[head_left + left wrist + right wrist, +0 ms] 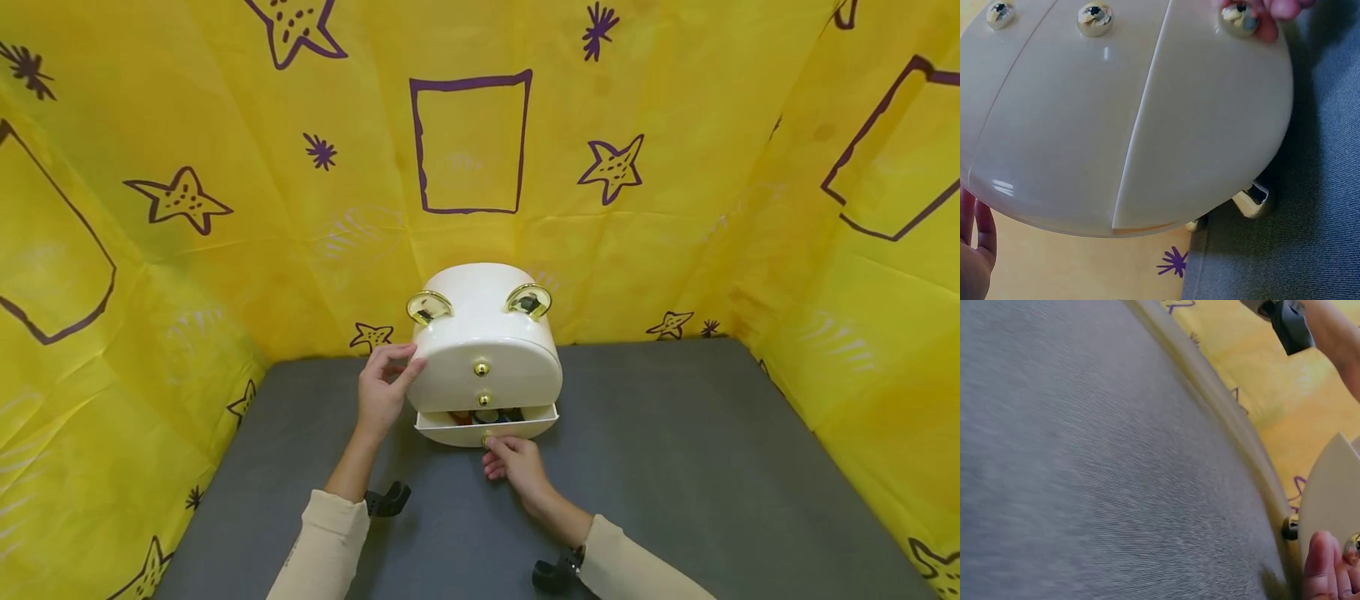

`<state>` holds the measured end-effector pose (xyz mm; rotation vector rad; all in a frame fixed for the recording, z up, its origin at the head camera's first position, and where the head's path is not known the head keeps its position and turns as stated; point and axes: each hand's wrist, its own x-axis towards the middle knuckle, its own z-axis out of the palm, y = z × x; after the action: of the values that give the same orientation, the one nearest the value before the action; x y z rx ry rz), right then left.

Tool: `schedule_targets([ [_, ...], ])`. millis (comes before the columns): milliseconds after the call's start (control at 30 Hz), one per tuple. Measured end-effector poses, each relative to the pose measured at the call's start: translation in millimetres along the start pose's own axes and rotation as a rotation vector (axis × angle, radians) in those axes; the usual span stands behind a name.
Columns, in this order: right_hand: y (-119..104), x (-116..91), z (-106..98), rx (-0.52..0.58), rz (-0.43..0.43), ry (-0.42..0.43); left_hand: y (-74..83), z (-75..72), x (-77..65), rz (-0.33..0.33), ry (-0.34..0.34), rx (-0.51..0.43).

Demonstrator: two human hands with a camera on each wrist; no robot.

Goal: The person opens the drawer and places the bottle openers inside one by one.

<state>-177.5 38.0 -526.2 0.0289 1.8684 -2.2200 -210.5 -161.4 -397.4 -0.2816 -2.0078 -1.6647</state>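
A cream-coloured drawer box (480, 333) with gold knobs and two gold-rimmed ears stands at the far side of the table. Its bottom drawer (442, 433) is pulled partly out, and small items, too hidden to identify, show inside. My right hand (521, 471) pinches that drawer's gold knob (486, 440) between thumb and fingers. At the box's left side, my left hand (382, 392) rests against the edge with its fingers extended. In the left wrist view, the curved fronts carry a middle knob (1095, 20), and the left fingers (985, 231) lie along the rim.
A dark grey cloth-like surface (675, 475) spreads under the box. Yellow fabric walls (480, 150) with purple drawings rise behind and on both sides. Short gold feet, one foot (1252, 201) nearest the camera, support the box.
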Motion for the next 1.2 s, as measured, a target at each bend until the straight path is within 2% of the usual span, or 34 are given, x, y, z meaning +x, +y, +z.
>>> schedule_targets([
  [333,0,18,-1,0.06,0.008,0.046,-1.6,2.4,-0.4,-0.003,0.009,-0.022],
  [533,-1,24,-2,0.101,0.033,0.017,-1.3,2.5,1.3,-0.002,-0.009,-0.024],
  [700,-3,26,1,0.107,0.054,0.006,-0.6,0.5,1.0,0.005,-0.002,-0.02],
  [1000,-3,29,3,0.241,0.129,0.009,-0.2,-0.8,2.2,0.003,-0.02,-0.015],
  [1200,-2,27,3,0.281,0.132,0.005,-2.7,-2.1,1.6,0.01,-0.051,-0.001],
])
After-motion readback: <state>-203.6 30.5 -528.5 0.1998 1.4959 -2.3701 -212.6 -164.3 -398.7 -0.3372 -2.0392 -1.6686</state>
